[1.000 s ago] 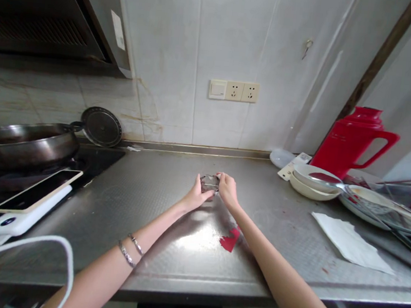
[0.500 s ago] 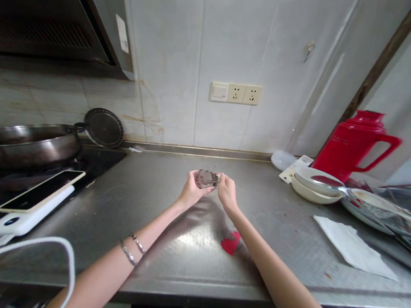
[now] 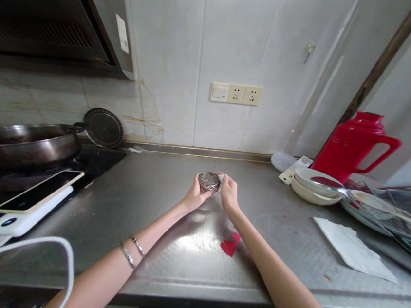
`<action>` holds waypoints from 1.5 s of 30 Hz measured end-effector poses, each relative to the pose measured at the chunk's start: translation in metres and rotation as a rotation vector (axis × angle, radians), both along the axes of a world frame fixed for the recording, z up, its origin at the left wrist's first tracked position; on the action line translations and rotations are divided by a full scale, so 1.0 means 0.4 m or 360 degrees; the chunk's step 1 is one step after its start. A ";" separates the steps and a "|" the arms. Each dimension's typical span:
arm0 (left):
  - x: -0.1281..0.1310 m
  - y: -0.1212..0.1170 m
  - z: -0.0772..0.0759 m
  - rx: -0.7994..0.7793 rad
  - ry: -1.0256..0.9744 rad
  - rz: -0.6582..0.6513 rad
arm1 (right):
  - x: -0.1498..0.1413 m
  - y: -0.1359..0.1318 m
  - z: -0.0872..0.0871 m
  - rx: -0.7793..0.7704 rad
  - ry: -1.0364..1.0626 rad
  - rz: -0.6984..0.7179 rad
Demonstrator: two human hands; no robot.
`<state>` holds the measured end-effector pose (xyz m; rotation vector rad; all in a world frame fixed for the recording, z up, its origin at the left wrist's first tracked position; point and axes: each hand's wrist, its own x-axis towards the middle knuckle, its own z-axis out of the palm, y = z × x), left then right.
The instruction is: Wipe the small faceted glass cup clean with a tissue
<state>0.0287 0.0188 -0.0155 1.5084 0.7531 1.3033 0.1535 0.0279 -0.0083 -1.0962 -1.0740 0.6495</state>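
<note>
Above the middle of the steel counter (image 3: 143, 191), my left hand (image 3: 194, 194) is closed around a small round dish (image 3: 209, 180). The dish looks like clear or greyish patterned glass, with its round face turned toward me. Close against its right edge, my right hand (image 3: 228, 191) is closed, with a bit of something white (image 3: 220, 177) at the fingertips, perhaps tissue; most of it is hidden. A red scrap with a jagged edge (image 3: 230, 245) lies on the counter beside my right forearm.
To the left, a pan (image 3: 26, 147) sits on the stove, with a phone (image 3: 40, 191) on a white power bank (image 3: 26, 216) and a cable nearer. At right are a red thermos (image 3: 353, 147), stacked bowls (image 3: 311, 192), a patterned plate (image 3: 364, 217) and a white napkin (image 3: 353, 250).
Both hands and the dish have shifted slightly right and down. The dish has turned a little, and the white bit by my right fingertips shows more.
</note>
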 end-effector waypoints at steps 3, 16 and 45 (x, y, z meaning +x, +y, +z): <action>-0.007 0.012 -0.003 0.0097 0.0028 0.0102 | -0.001 0.000 0.002 -0.0001 -0.0016 0.0001; -0.020 0.030 -0.007 0.0098 0.0076 0.0655 | -0.054 -0.051 0.008 0.0061 -0.0337 -0.0113; -0.075 0.074 0.007 0.0037 0.0101 0.0746 | -0.028 -0.063 0.049 0.0172 -0.0620 0.0016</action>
